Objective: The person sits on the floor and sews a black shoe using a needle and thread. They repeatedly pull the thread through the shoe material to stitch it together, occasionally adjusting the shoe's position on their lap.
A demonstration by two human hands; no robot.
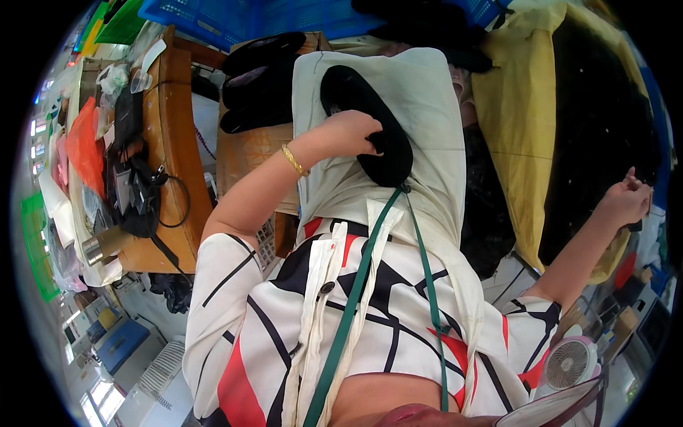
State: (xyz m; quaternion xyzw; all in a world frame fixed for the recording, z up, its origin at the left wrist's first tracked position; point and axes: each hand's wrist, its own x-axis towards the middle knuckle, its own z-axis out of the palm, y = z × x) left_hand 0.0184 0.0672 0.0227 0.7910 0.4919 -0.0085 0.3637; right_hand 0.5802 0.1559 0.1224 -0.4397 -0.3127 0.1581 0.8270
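Observation:
A black cloth shoe (390, 135) lies on the pale apron (437, 142) spread across my lap. My left hand (353, 133) is closed on the shoe's side, its fingers hooked into the opening. Far out to the right, my right hand (626, 201) is held away from the shoe with its fingers drawn together. Whatever they pinch, perhaps thin thread, is too small to make out. A green cord (356, 299) runs down my front, and its lower end rests by the near end of the shoe.
Several black shoes (260, 85) are stacked on a cardboard box (249, 160) at left. A wooden table (167, 135) holds bags and a metal cup (102, 247). Blue crates (206, 21) stand ahead. On the right is a yellow sack (516, 128) with black contents; a small fan (571, 363) sits lower right.

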